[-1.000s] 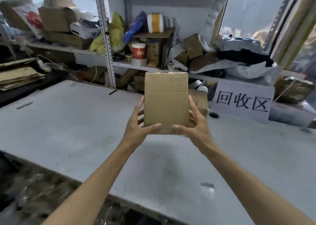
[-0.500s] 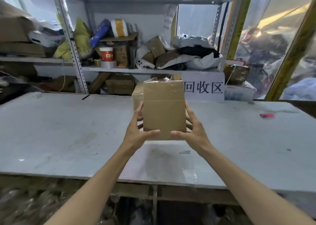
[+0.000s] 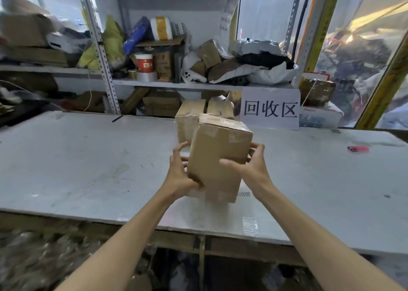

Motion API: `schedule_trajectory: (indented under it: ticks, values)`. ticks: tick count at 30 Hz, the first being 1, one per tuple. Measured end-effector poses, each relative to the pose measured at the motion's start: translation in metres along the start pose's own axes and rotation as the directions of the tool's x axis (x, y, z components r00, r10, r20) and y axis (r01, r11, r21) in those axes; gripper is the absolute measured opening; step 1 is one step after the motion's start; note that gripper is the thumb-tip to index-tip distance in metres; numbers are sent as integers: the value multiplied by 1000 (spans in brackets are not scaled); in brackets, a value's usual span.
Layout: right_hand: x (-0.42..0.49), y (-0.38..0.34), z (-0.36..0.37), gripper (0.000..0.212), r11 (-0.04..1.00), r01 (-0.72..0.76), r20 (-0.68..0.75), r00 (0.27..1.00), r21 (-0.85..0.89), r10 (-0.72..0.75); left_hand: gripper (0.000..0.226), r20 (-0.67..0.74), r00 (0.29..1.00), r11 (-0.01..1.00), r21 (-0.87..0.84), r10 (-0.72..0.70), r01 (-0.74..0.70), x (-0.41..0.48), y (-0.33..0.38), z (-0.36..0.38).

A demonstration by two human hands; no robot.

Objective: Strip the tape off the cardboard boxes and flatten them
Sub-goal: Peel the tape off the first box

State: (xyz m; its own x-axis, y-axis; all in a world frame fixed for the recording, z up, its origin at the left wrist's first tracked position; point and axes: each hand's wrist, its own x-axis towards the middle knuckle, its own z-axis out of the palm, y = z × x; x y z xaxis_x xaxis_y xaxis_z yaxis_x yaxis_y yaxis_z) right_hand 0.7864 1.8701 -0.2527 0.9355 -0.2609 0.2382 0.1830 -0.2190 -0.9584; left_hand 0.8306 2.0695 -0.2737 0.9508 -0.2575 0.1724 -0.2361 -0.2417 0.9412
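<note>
I hold a small brown cardboard box (image 3: 218,156) above the grey table (image 3: 88,169), tilted so one corner edge faces me. Clear tape shines along its top and down its sides. My left hand (image 3: 181,169) grips its lower left edge, thumb under the corner. My right hand (image 3: 249,162) grips its right side, thumb across the front face and fingers curled behind. A second taped cardboard box (image 3: 189,118) stands on the table right behind it, partly hidden.
A white sign with black characters (image 3: 270,109) leans at the back of the table. A small red object (image 3: 357,149) lies at the far right. Metal shelves (image 3: 176,83) behind hold boxes, bags and tape rolls. Debris lies below the table's front edge.
The box has turned from flat-on to corner-on and tilted. My right thumb has moved up onto its front face. The view has shifted, and the second box shows more fully behind.
</note>
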Motion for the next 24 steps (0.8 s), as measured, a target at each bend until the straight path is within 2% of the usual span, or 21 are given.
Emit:
schedule_trajectory:
  ticks: [2,6,9,11,13,16,18,21,24]
  values:
    - [9,-4,2,95,999,27,-14,1000,-46,-28,100,33,999,1000,8,-13,13,3,1,-5]
    - [9,0,1,104,988,104,78,992,-114,-96,85,0,998,998,-33,-57,57,14,11,-21]
    - [12,4,4,99,985,151,111,984,-86,-141,97,65,997,998,-25,-50,52,31,21,-37]
    - [15,1,8,94,984,163,131,979,-69,-153,112,75,997,1000,-11,12,-11,37,26,-44]
    - [17,-7,14,88,982,167,105,982,-89,-158,116,24,996,996,8,84,-84,37,31,-48]
    - [20,-29,27,77,951,243,15,969,-189,-245,114,-99,980,985,20,170,-169,31,35,-49]
    - [19,-45,35,58,921,310,47,950,-237,-307,116,-147,967,978,41,209,-205,27,38,-50]
    - [15,-59,44,36,820,388,54,913,-421,-405,115,-161,948,961,58,275,-270,25,42,-50]
    - [10,-64,49,26,793,480,83,870,-375,-487,113,-139,933,942,102,331,-319,25,45,-51]
